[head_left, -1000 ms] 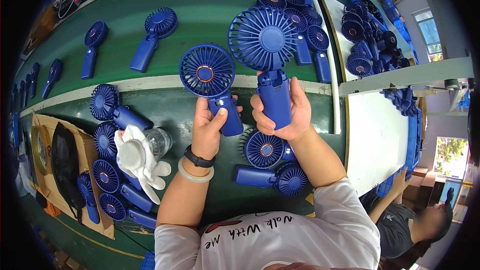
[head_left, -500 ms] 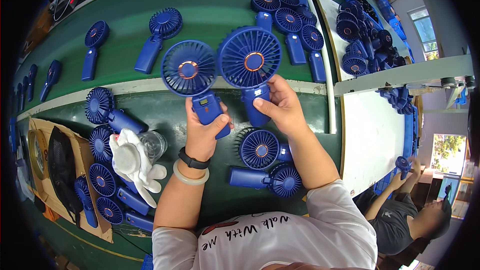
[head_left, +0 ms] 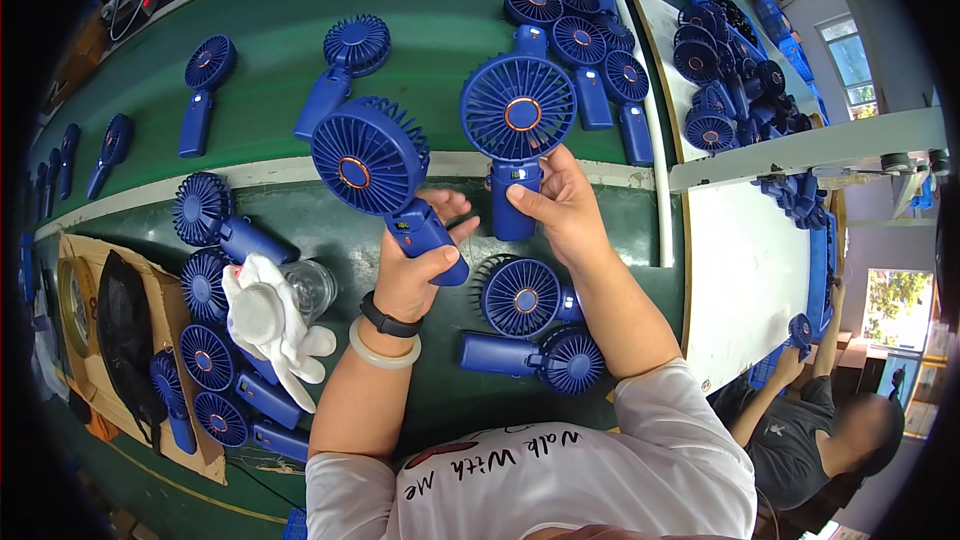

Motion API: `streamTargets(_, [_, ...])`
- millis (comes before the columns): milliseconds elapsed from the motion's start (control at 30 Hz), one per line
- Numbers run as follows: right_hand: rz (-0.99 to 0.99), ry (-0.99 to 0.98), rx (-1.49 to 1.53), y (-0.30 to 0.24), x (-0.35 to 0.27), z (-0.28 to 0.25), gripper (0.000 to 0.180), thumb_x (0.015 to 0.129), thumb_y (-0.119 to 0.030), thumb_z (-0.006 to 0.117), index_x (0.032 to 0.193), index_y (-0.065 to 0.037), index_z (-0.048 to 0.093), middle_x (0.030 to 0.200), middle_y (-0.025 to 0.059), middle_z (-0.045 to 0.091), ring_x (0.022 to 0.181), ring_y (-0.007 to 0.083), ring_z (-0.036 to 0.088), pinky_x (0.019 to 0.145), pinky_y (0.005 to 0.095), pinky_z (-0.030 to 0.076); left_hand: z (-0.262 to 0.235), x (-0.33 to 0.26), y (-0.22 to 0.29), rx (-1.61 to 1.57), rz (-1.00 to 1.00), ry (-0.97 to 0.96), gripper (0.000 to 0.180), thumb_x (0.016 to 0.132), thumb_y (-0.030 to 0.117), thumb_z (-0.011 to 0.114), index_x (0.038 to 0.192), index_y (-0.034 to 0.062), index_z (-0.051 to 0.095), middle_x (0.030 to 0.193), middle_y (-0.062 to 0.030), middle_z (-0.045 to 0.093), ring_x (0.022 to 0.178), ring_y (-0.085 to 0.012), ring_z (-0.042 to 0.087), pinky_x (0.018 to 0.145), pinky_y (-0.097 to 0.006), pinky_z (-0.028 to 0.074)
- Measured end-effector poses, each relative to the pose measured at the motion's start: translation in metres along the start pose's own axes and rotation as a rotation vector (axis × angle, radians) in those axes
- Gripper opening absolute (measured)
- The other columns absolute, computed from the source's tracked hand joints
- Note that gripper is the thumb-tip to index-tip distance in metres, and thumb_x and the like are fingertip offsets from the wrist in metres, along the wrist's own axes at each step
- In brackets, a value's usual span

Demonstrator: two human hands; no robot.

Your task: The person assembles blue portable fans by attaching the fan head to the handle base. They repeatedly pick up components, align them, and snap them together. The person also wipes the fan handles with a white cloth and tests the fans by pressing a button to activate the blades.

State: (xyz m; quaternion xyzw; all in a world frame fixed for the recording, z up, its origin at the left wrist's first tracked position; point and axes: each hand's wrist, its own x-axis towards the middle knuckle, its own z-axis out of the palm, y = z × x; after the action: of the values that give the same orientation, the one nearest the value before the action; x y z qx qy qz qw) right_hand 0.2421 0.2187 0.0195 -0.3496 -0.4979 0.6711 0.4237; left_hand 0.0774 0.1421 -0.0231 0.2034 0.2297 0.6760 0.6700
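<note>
My left hand (head_left: 412, 258) grips the handle of a blue handheld fan (head_left: 358, 168), its head tilted to the left and a small lit display showing on the handle. Some of the left fingers stretch out behind that handle. In my right hand (head_left: 560, 205) is a second blue handheld fan (head_left: 519, 110), held upright with the thumb on the front of its handle; a small display glows there too. The two fans are apart. Below the right hand, two more blue fans (head_left: 522, 297) lie on the green table (head_left: 430, 380).
Several blue fans lie on the green conveyor belt (head_left: 265, 50), with a cluster (head_left: 580, 40) at its far right. At left are a white glove (head_left: 262, 315), a clear jar (head_left: 312, 285), stacked fans (head_left: 207, 355) and a cardboard box (head_left: 160, 325). A co-worker (head_left: 815, 440) at right holds a fan.
The left fan has tilted and turned leftward and come slightly lower, while the right fan has shifted a little right. Fans on the belt have moved right. The co-worker's far arm has stretched out.
</note>
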Motion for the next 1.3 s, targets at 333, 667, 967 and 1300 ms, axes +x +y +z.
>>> streamTargets(333, [-0.172,-0.250,-0.536,-0.001,-0.010,0.012,0.058,0.077,-0.017,0.071,0.127,-0.006,0.046,0.122,0.0125,0.038,0.117,0.0227,0.040,0.091,0.0329,0.041,0.007,0.000,0.007,-0.105,-0.062,-0.152,0.081,0.067,0.010,0.070,0.136,0.0034,0.029,0.133,-0.0177,0.041,0.120,-0.0281,0.046,0.096,-0.045,0.043])
streamTargets(667, [0.114,0.550,-1.740,-0.010,0.098,-0.097,0.060,0.082,-0.034,0.064,0.125,0.001,0.041,0.109,0.0231,0.051,0.093,0.0377,0.057,0.083,0.0451,0.046,-0.001,-0.002,0.007,-0.119,-0.088,-0.140,0.079,0.066,0.010,0.073,0.133,0.0056,0.032,0.122,-0.0163,0.047,0.105,-0.0274,0.056,0.082,-0.044,0.054])
streamTargets(967, [0.226,-0.405,0.758,-0.023,0.043,-0.057,0.064,0.085,-0.032,0.056,0.135,-0.002,0.029,0.106,0.0204,0.053,0.074,0.0262,0.058,0.065,0.0344,0.050,-0.006,-0.003,0.008,-0.160,-0.052,-0.156,0.083,0.066,0.015,0.070,0.137,0.0148,0.027,0.118,-0.0157,0.046,0.103,-0.0279,0.054,0.080,-0.044,0.053])
streamTargets(1300, [0.108,-0.393,0.797,-0.014,0.001,-0.018,0.048,0.090,-0.032,0.050,0.123,0.001,0.039,0.104,0.0193,0.052,0.073,0.0264,0.055,0.069,0.0407,0.053,-0.006,-0.004,0.006,-0.142,-0.075,-0.185,0.084,0.067,0.019,0.069,0.139,0.0177,0.025,0.119,-0.0146,0.041,0.104,-0.0272,0.051,0.079,-0.044,0.051])
